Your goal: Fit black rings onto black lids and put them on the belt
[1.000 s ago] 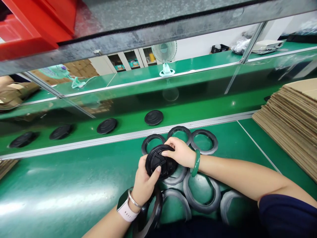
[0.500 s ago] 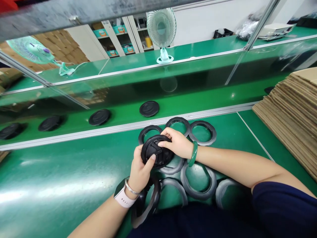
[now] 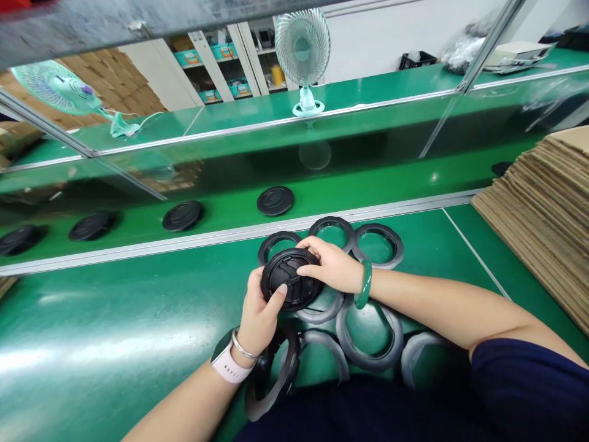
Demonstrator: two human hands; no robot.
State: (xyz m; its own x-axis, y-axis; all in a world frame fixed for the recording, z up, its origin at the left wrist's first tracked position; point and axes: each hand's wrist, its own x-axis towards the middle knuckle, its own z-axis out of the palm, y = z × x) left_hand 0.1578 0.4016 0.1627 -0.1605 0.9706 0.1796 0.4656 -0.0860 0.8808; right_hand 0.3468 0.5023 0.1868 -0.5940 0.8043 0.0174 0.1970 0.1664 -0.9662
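Between both hands is a round black plastic disc-shaped part (image 3: pixel 292 279), tilted, with a ribbed face turned up toward me. My left hand (image 3: pixel 263 304) grips its left rim, the thumb pressed on the face. On the upper right edge, my right hand (image 3: pixel 329 264) is closed, its thumb lying over the face and the fingers at the rim. Beneath and around the part lie several dark rings, among them a grey ring (image 3: pixel 396 344) near my right forearm and a black ring (image 3: pixel 383 230) farther back. Another ring (image 3: pixel 294 362) leans by my left wrist.
Beyond a metal rail (image 3: pixel 221 235), a green belt (image 3: pixel 350 190) carries several black discs, one disc (image 3: pixel 275 201) straight ahead. Stacked cardboard (image 3: pixel 538 190) rises at the right. Behind a clear panel stand two fans, one fan (image 3: pixel 302 49) in the middle. A metal beam crosses overhead.
The held part has tilted slightly, showing more of its ribbed face, and my right thumb has shifted a little right. The discs on the belt sit slightly farther left.
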